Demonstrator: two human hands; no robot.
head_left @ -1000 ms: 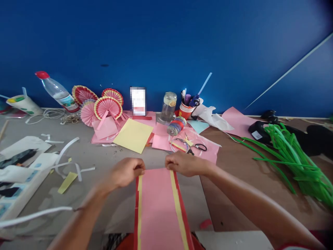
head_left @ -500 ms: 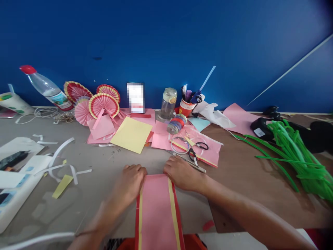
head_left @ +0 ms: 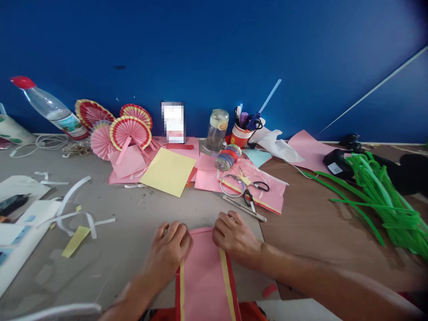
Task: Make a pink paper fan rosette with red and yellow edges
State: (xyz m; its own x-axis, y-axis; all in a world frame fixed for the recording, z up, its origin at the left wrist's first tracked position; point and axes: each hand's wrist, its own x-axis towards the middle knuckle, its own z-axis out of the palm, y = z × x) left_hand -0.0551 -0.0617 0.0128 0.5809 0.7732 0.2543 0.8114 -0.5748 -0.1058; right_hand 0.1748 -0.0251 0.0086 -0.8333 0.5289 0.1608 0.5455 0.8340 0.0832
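A long pink paper sheet (head_left: pixel 205 276) with yellow and red strips down both sides runs from the table over its front edge. Its far edge shows a narrow fold. My left hand (head_left: pixel 174 245) is closed at the far left corner, fingers curled over the paper. At the far right corner my right hand (head_left: pixel 234 234) grips the sheet the same way, its thumb side hidden. Beyond the right hand lie a light-coloured craft knife (head_left: pixel 245 208) and black-handled scissors (head_left: pixel 249 198).
Pleated paper fans (head_left: pixel 130 133), a yellow sheet (head_left: pixel 169 171), a phone (head_left: pixel 173 122), a glass bottle (head_left: pixel 217 130) and tape rolls (head_left: pixel 228 157) stand or lie toward the blue wall. Green pipe cleaners (head_left: pixel 388 209) are at right; a white power strip (head_left: pixel 26 236) and paper scraps (head_left: pixel 76 241) at left.
Both hands have moved down toward me at the sheet's far edge, and their fingers have curled over it. A narrow fold now shows there. The view has shifted slightly.
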